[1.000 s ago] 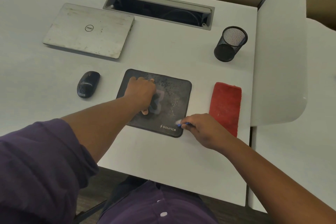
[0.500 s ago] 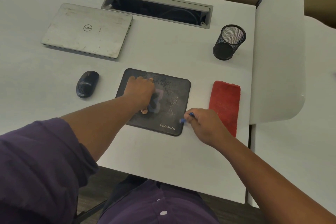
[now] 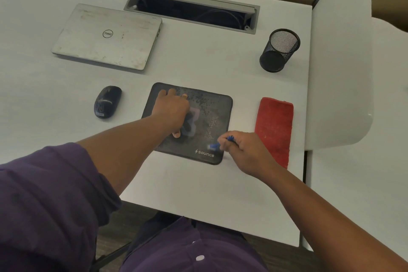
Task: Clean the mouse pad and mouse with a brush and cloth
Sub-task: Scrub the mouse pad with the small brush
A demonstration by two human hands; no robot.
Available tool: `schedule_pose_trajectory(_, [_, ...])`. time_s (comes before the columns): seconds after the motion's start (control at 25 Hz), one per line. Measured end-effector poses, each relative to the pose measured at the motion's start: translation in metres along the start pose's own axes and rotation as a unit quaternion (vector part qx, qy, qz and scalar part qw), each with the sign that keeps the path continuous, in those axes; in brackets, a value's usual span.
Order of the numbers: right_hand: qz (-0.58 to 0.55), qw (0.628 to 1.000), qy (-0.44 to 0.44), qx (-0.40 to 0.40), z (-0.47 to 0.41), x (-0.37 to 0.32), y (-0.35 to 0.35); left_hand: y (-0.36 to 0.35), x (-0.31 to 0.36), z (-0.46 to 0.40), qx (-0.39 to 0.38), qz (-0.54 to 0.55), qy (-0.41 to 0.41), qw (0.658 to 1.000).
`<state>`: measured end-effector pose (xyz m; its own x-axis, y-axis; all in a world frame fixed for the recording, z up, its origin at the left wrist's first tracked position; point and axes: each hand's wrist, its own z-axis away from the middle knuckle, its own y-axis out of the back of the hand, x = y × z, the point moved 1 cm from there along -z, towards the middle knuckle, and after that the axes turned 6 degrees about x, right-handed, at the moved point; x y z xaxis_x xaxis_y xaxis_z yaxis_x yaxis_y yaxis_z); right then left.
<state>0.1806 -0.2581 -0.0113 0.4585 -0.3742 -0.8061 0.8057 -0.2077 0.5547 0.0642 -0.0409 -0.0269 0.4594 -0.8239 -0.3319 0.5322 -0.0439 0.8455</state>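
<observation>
A dark mouse pad (image 3: 212, 112) marked "sounce" lies on the white desk, speckled with pale dust. My left hand (image 3: 172, 110) presses flat on its left half, fingers spread. My right hand (image 3: 242, 150) grips a small blue brush (image 3: 217, 142) whose blurred head touches the pad's near right corner. A black mouse (image 3: 107, 101) sits on the desk left of the pad. A folded red cloth (image 3: 273, 128) lies right of the pad.
A shut silver laptop (image 3: 108, 36) lies at the back left. An open grey cable hatch (image 3: 192, 7) is behind it. A black mesh pen cup (image 3: 279, 51) stands at the back right. A white partition (image 3: 337, 73) bounds the desk's right side.
My right hand with the brush swept along the pad's near right corner, out to the edge and back onto the pad. My left hand stayed on the pad.
</observation>
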Motion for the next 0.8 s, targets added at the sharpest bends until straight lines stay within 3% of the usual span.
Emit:
schedule_pose_trajectory(0.08, [0.011, 0.999, 0.029, 0.017, -0.006, -0.004, 0.0, 0.0, 0.0, 0.0, 0.001, -0.003, 0.0, 1.0])
schedule_pose_trajectory(0.24, [0.07, 0.993, -0.022, -0.093, -0.005, -0.001, -0.008, 0.001, -0.001, 0.0, -0.003, 0.001, -0.001, 1.0])
schedule_pose_trajectory(0.36, [0.024, 0.998, 0.02, -0.049, -0.005, -0.005, -0.005, 0.002, 0.0, 0.001, -0.001, -0.003, -0.001, 1.0])
schedule_pose_trajectory(0.52, [0.105, 0.992, -0.013, -0.069, -0.008, -0.005, -0.006, 0.003, -0.001, 0.001, -0.003, -0.002, 0.002, 1.0])
schedule_pose_trajectory(0.68, [0.004, 0.998, 0.01, -0.057, -0.007, -0.013, -0.009, 0.003, 0.0, 0.001, -0.001, -0.006, -0.004, 1.0])
schedule_pose_trajectory(0.8, [0.108, 0.991, -0.01, -0.078, -0.011, -0.011, -0.013, 0.002, 0.0, 0.001, 0.001, 0.001, 0.0, 1.0])
